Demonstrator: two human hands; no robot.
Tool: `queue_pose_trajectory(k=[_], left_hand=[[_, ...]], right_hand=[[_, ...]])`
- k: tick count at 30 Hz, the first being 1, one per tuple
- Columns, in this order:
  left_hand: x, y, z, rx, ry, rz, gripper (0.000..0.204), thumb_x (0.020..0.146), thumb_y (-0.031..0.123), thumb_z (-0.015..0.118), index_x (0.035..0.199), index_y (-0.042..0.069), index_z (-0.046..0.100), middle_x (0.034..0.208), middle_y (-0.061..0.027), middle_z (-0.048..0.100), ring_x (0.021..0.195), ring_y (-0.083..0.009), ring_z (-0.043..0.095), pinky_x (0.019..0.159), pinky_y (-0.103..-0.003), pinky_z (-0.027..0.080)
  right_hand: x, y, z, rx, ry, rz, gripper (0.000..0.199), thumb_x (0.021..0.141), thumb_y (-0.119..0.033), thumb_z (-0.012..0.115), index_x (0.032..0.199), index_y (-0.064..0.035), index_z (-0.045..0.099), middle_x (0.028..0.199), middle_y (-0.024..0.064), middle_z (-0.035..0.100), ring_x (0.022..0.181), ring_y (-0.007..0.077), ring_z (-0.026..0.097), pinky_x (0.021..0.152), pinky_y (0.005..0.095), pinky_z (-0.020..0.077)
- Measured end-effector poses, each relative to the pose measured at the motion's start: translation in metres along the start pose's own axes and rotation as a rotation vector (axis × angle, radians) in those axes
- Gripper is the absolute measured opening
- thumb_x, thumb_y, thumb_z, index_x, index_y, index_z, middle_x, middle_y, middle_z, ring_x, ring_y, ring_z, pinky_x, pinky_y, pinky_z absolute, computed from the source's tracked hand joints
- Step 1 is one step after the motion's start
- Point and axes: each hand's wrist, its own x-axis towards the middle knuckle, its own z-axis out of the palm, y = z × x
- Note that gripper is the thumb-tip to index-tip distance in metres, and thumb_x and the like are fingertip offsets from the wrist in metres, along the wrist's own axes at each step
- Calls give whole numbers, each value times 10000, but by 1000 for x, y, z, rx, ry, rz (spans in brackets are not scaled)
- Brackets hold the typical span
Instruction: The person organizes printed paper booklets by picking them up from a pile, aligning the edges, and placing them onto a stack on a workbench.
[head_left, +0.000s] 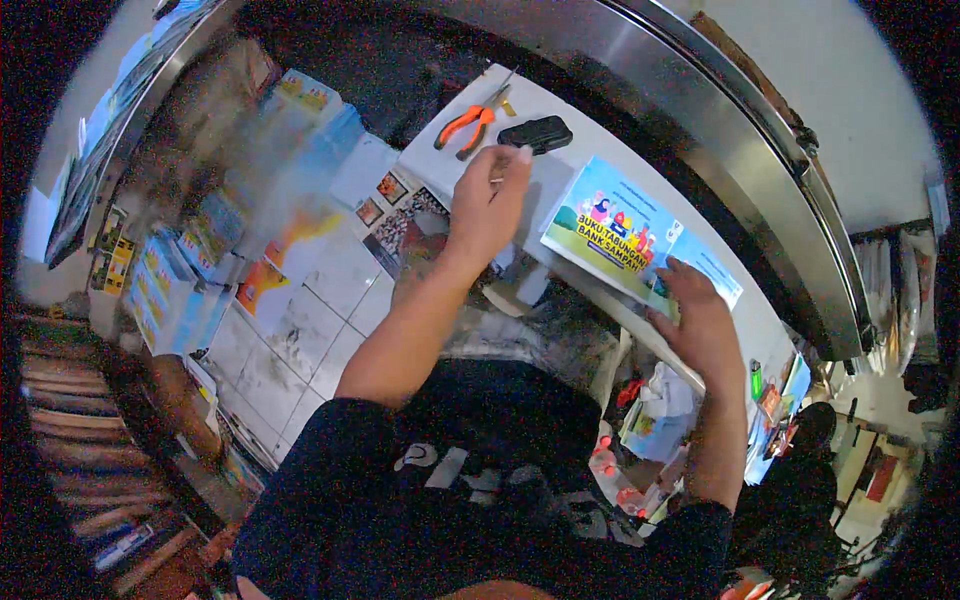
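- At the lower centre right, translucent containers with reddish parts (pixel 615 475) stand below the table's edge; their contents are too blurred to make out.
- Just above them lies a crumpled white bundle (pixel 668 392), possibly a bag; what it holds cannot be told.
- At the upper centre, a black oblong object (pixel 537 134), perhaps a case, lies on the white table (pixel 545 182); its inside does not show.
- Beside it, to the left, are pliers with orange handles (pixel 470 128), jaws toward the top of the frame.
- The blue illustrated booklet (pixel 605 225) lies flat on the table right of centre, with a second blue booklet (pixel 708 268) at its right end.
- The left hand (pixel 488 205) is raised at the upper centre, near the black object, fingers curled and thumb and forefinger drawn close; whether it pinches anything small cannot be told. Its forearm slants up from lower left.
- The right hand (pixel 695 315) reaches up to the booklets' near edge, right of centre, fingers loosely bent and thumb spread well away, with nothing visibly gripped; firm contact cannot be confirmed.
- Stacks of printed booklets (pixel 165 290) stand at the left.
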Motion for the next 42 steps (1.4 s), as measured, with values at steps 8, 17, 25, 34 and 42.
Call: queue_pose_trajectory(k=[8, 17, 25, 34, 42], left_hand=[[-35, -34, 8, 95, 76, 317, 229, 884, 152, 650, 1050, 3, 597, 1023, -143, 601, 943, -253, 607, 844, -342, 478], [-36, -30, 16, 132, -21, 398, 196, 869, 109, 644, 1028, 6, 594, 1025, -148, 603, 954, -283, 616, 859, -356, 490], [-35, -32, 21, 136, -17, 428, 185, 860, 88, 642, 1024, 15, 595, 1018, -138, 602, 917, -273, 606, 836, -347, 480], [-29, -35, 16, 74, 9, 284, 178, 875, 74, 632, 1038, 5, 612, 987, -124, 606, 909, -221, 606, 828, -327, 476], [-7, -36, 22, 143, -62, 342, 229, 882, 78, 615, 1096, 2, 584, 1013, -123, 615, 942, -223, 605, 872, -332, 463]], right_hand=[[31, 46, -39, 308, -256, 2, 290, 939, -279, 539, 1101, -41, 579, 894, 247, 650, 791, 420, 634, 722, 492, 473], [37, 66, -39, 341, -277, 58, 328, 981, -298, 491, 1118, -3, 534, 886, 262, 623, 831, 424, 618, 756, 467, 465], [32, 57, -45, 372, -451, 212, 493, 938, -350, 581, 1243, 32, 521, 1085, 264, 641, 1028, 393, 629, 881, 418, 490], [-2, 8, 12, 5, 20, -52, 729, 727, -373, 788, 1314, -42, 508, 1401, 177, 474, 1243, 368, 481, 1008, 455, 434], [2, 6, 24, -82, 96, -9, 743, 666, -326, 823, 1295, -54, 536, 1349, 150, 521, 1157, 343, 532, 968, 423, 459]])
